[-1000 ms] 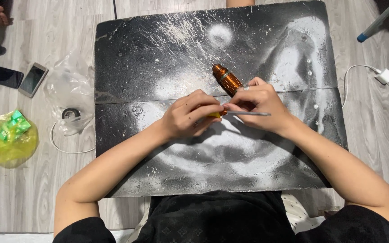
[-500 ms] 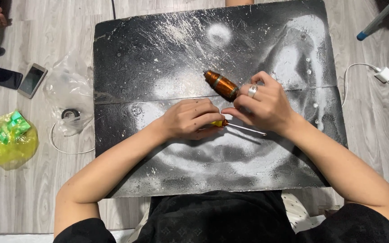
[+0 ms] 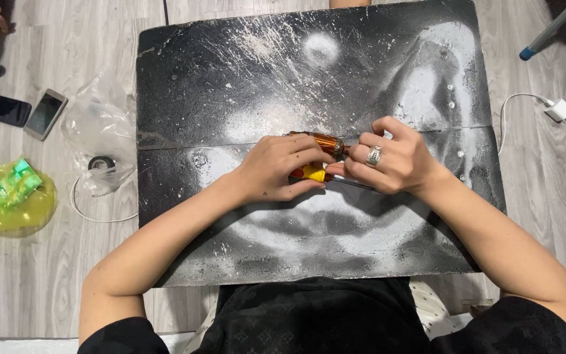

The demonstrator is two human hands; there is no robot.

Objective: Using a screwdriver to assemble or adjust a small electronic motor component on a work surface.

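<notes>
I saw my left hand (image 3: 276,172) curled around a small copper-wound part (image 3: 317,141) with a red and yellow end, gripping it over the middle of the black, white-dusted surface (image 3: 244,72). My right hand (image 3: 391,160), a ring on one finger, was closed as well, its fingertips pinching at the right end of that same part, with a thin dark rod (image 3: 356,185) showing just under its fingers; I could not tell whether the rod was gripped or merely lay beneath them. The two hands met over the part, touching or nearly so. Off the surface, on the wooden floor to my left, lay two phones (image 3: 26,111) side by side, a crumpled clear bag (image 3: 96,124) with a roll of black tape (image 3: 102,162) at its edge, and a yellow bag (image 3: 1,200) holding something green. To my right on the floor sat a white charger (image 3: 559,109) with its cable.
</notes>
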